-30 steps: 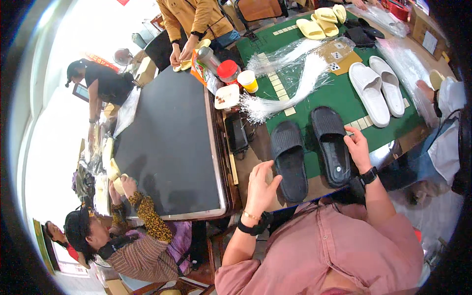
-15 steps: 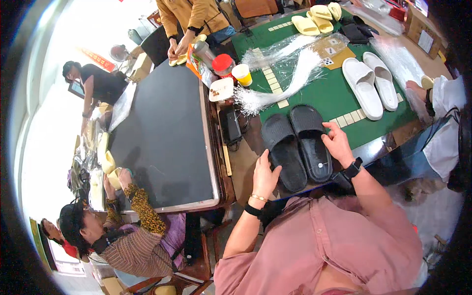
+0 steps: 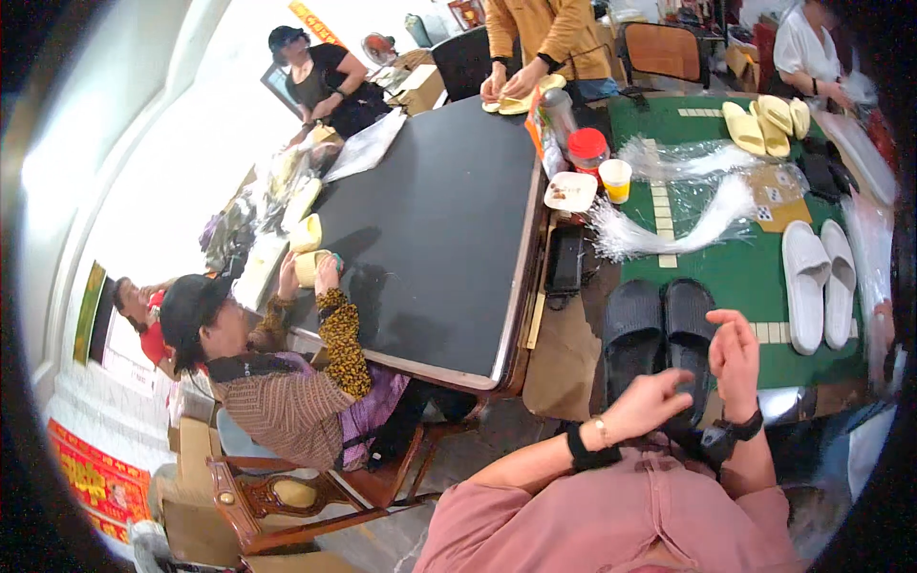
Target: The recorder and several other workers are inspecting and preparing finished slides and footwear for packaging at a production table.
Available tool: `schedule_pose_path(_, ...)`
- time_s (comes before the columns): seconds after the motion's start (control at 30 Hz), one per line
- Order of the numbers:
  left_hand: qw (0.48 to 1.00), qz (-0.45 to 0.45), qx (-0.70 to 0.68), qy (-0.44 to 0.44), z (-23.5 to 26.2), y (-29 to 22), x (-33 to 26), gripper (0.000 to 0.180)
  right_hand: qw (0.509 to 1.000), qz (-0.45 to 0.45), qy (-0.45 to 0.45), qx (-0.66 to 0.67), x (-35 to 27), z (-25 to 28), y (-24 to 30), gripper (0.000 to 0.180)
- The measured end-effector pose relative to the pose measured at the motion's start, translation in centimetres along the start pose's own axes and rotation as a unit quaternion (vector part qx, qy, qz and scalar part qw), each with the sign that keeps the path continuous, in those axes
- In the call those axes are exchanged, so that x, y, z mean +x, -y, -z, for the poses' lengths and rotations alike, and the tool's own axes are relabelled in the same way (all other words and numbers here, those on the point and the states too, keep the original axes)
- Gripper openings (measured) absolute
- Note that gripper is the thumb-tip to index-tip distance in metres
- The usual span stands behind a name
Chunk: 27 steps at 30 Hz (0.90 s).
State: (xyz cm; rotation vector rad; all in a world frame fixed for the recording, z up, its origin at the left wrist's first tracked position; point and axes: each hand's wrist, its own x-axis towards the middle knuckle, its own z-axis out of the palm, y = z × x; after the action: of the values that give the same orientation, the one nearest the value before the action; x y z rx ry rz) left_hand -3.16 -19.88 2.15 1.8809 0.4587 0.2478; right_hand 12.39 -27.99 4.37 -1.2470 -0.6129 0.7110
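Observation:
A pair of black slide slippers (image 3: 634,307) lies side by side on the near end of the green-topped table, toes pointing away from me. Over their heel ends reaches my left hand (image 3: 642,409), palm down, fingers apart and nothing in them. Just right of the pair, my right hand (image 3: 736,368) is raised with its fingers loosely bent and apart, also holding nothing. The left fingertips come close to the right hand; I cannot tell whether they touch. My left hand partly hides the slippers' heels.
White slippers (image 3: 805,286) lie to the right, yellow slippers (image 3: 743,128) farther back. Bundles of white plastic strands (image 3: 702,229), a paper cup (image 3: 616,183) and a red-lidded jar (image 3: 587,146) stand beyond. Left, a seated co-worker (image 3: 287,401) handles a yellow slipper at a dark table (image 3: 430,239).
My view has swung left. My hands have left the two sides of the black slippers and come nearer each other over the heel end and right side; the slippers seem to stay in place.

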Motion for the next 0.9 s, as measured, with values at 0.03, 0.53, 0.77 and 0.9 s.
schedule_pose_path(0.03, 1.000, -0.017, -0.005, 0.017, -0.6, -0.1, 0.4, 0.030, 1.000, -0.014, 0.015, 0.019, -0.1, -0.8, 0.0, 0.022)
schedule_pose_path(0.53, 0.949, 0.086, -0.288, -0.092, 5.0, -0.4, 0.4, 0.020, 0.958, -0.129, 0.221, -0.129, -1.4, 0.4, -1.2, 0.027)
schedule_pose_path(0.77, 0.914, 0.066, -0.361, -0.175, 8.4, -1.7, -0.9, 0.023, 0.887, -0.184, 0.357, -0.227, -2.7, 0.2, 0.3, 0.020)
schedule_pose_path(0.9, 0.882, 0.038, -0.439, -0.166, 9.6, -2.9, -1.6, 0.022, 0.940, -0.169, 0.253, -0.156, -2.4, 0.6, 1.8, 0.025)
